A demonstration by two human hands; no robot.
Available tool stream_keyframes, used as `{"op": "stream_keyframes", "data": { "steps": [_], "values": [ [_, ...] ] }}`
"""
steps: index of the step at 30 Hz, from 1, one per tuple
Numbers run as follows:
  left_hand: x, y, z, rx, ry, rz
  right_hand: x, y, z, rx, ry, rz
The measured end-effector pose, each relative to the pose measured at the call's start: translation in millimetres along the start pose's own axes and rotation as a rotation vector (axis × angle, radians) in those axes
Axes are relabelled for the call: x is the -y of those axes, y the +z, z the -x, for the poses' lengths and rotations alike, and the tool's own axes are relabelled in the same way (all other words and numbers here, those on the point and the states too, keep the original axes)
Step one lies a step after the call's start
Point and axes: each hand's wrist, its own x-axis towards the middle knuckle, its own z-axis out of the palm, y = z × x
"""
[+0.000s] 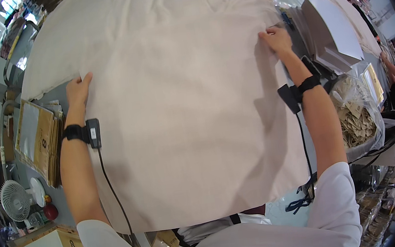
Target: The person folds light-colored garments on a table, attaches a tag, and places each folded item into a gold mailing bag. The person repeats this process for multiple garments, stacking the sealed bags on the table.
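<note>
A large piece of pale beige cloth [189, 117] lies spread over a grey table, its near edge hanging towards my body. My left hand [79, 90] pinches the cloth's left side edge between thumb and fingers. Farther up on the opposite side, my right hand [276, 39] grips the right edge, with the fingertips partly hidden by the hand. Each forearm wears a black strap with a small dark device and a cable. Beyond my hands the cloth is wrinkled and reaches the far side of the table.
Flat packages [38, 139] are stacked at left, near a white fan [16, 200] and a red round object [50, 212]. At right stand white cardboard sheets [334, 29] and a clear bag of paper tags [358, 122]. Another person's arm [391, 66] shows at far right.
</note>
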Motion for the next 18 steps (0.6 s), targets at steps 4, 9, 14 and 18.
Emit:
{"op": "stream_keyframes", "data": {
  "steps": [4, 9, 14, 18],
  "values": [
    [-13, -13, 2, -0.023, 0.039, 0.204, 6, -9, 3, 0.013, 0.083, -0.374],
    [-4, -65, 77, -0.143, 0.345, 0.637, -15, -66, 55, 0.036, -0.267, -0.92],
    [75, -112, 190, 0.003, 0.233, 0.479, -77, -122, 169, 0.273, -0.496, -0.438],
    [112, -119, 220, 0.074, 0.275, 0.043, -94, -129, 197, 0.196, -0.533, -0.161]
  ]
}}
